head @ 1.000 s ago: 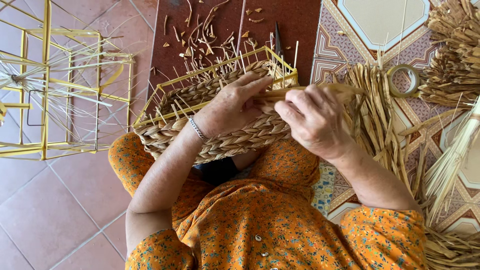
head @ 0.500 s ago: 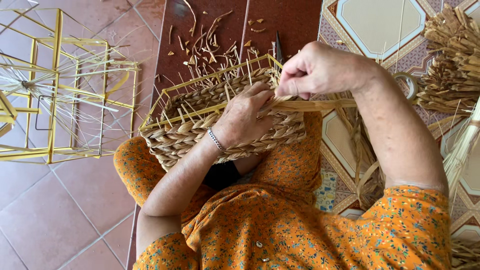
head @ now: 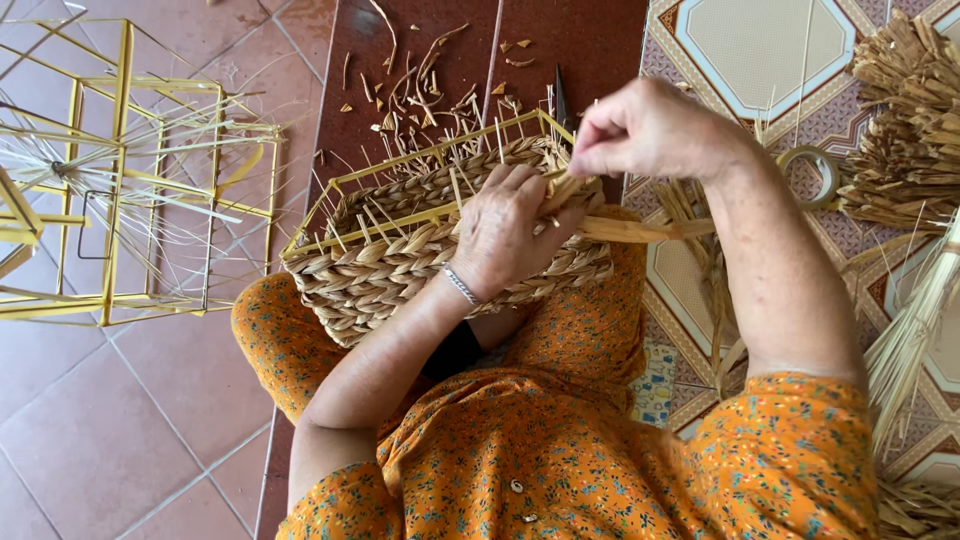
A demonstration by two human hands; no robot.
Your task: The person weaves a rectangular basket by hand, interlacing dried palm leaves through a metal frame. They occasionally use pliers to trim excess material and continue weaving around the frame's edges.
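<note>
A half-woven basket (head: 400,255) of braided straw on a yellow wire frame rests on the person's lap, a little to the 10 o'clock side of the picture's centre, its open top tipped toward 12 o'clock with thin upright stakes sticking out of the rim. The left hand (head: 510,232) lies flat over the basket's right end, fingers spread and pressing the weave, thumb toward 3 o'clock; its grip is broad and closes on nothing but the basket wall beneath it. A thin bracelet (head: 462,286) circles that wrist. The right hand (head: 648,130) is raised at about 1 o'clock from the basket, its grip narrow, fingertips pinched together on a flat straw strand (head: 640,231) that runs from the basket's right end out toward 3 o'clock, passing under the forearm. Beside the basket at 9 o'clock stand empty yellow wire frames (head: 120,180) on the tiled floor (head: 120,420). Straw scraps (head: 420,70) litter the dark floor strip at 12 o'clock. At 2 o'clock a roll of tape (head: 812,172) lies on the patterned tiles, with bundles of dry straw (head: 905,130) just beyond it and more stalks along the 4 o'clock edge.
</note>
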